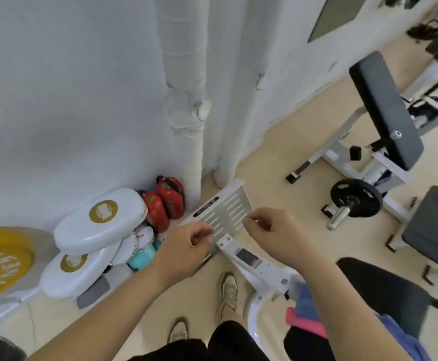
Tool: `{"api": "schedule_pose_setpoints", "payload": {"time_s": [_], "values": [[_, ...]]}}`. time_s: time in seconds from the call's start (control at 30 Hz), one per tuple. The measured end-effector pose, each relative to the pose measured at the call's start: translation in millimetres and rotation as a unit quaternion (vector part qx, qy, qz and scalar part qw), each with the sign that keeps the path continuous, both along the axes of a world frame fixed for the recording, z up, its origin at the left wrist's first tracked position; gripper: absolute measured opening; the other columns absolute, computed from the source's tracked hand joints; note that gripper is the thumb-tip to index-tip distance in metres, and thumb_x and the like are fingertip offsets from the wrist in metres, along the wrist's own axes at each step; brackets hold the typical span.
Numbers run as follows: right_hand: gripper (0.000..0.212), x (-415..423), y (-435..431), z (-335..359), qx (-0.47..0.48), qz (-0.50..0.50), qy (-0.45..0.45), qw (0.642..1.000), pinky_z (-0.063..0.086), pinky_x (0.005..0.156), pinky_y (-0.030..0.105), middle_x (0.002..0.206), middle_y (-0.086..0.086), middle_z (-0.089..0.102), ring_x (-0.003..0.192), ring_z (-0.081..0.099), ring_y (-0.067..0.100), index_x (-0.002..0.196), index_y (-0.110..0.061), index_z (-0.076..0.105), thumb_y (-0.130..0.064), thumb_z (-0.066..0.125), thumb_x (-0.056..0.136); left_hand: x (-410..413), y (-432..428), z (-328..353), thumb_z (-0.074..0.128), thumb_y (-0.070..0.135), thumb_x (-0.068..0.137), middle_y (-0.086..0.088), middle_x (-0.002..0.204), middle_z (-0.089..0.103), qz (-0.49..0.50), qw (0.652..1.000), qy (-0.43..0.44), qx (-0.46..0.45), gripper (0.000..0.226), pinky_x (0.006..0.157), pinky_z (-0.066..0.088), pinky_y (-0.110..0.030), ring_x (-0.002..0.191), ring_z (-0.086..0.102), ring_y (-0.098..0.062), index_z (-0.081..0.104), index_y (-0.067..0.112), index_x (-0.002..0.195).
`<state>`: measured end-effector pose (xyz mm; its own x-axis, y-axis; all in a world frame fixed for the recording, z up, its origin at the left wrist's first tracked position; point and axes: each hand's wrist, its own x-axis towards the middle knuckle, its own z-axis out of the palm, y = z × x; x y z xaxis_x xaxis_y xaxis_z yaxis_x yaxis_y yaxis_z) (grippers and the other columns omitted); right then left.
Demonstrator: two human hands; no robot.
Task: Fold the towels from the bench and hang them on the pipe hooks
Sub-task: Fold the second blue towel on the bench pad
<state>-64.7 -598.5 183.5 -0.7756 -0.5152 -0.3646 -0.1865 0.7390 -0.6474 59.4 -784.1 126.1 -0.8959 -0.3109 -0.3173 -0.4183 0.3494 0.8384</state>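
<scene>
My left hand (186, 246) and my right hand (272, 230) are held out side by side in front of me, fingers curled, with nothing visible in either. Two white wrapped pipes (186, 100) run up the wall ahead, with small wire hooks (202, 110) on them; another hook (259, 82) sits on the right pipe. Blue, pink and purple towels (306, 316) lie on the black bench (384, 287) at lower right, partly hidden by my right arm.
White pads (100, 220), red kettlebells (165, 201) and a yellow weight plate (1, 259) crowd the wall at left. A white machine footplate (225, 204) lies under my hands. A bench machine (384, 110) with a black weight plate (356, 198) stands at right.
</scene>
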Motion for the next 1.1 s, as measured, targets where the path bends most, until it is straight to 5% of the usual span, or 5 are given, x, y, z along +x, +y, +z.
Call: {"api": "schedule_pose_setpoints", "payload": {"time_s": [0.2,0.3,0.53,0.87,1.1], "values": [[0.015,97.1,127.4,-25.5,0.031,-0.175,-0.038,0.983,0.058,0.07,0.039,0.075,-0.006,0.072,0.065,0.067,0.015,0.099,-0.034,0.071,-0.041,0.059,0.097,46.4,99.3,-22.5,0.065,0.018,0.096,0.018,0.099,0.073,-0.128,0.989,-0.065,0.046,0.022,0.086,0.051,-0.016,0.092,0.071,0.001,0.069,0.039,0.098],[0.014,139.6,194.4,-31.0,0.028,-0.254,-0.024,0.966,0.05,0.065,0.024,0.073,-0.011,0.069,0.065,0.062,0.003,0.106,-0.037,0.068,-0.042,0.057,0.099,60.3,151.9,-31.4,0.064,0.02,0.097,0.024,0.097,0.07,-0.216,0.971,-0.094,0.028,0.03,0.09,0.053,-0.019,0.095,0.069,0.0,0.062,0.049,0.089],[0.015,223.1,354.3,-34.9,-0.014,-0.408,-0.016,0.913,0.057,0.076,0.032,0.08,-0.003,0.073,0.08,0.07,0.015,0.092,-0.033,0.071,-0.032,0.057,0.099,90.5,301.9,-46.8,0.063,0.018,0.096,0.01,0.114,0.072,-0.277,0.953,-0.116,0.047,0.026,0.09,0.052,-0.017,0.101,0.067,-0.002,0.069,0.025,0.121],[0.014,249.3,485.9,-57.9,-0.079,-0.421,-0.04,0.903,0.061,0.079,0.035,0.089,-0.003,0.074,0.083,0.072,0.017,0.105,-0.034,0.071,-0.034,0.058,0.1,128.1,463.1,-62.3,0.064,0.02,0.098,0.011,0.129,0.058,-0.253,0.954,-0.139,0.085,0.041,0.091,0.046,-0.021,0.106,0.06,0.0,0.054,0.029,0.137],[0.026,186.3,507.7,-91.8,-0.031,-0.396,-0.048,0.917,0.05,0.076,0.016,0.112,-0.007,0.07,0.094,0.067,0.005,0.125,-0.027,0.062,-0.029,0.061,0.099,76.6,469.3,-78.2,0.064,0.021,0.097,0.009,0.127,0.061,-0.196,0.966,-0.151,0.069,0.039,0.098,0.049,-0.027,0.108,0.06,-0.004,0.057,0.025,0.135]]}}
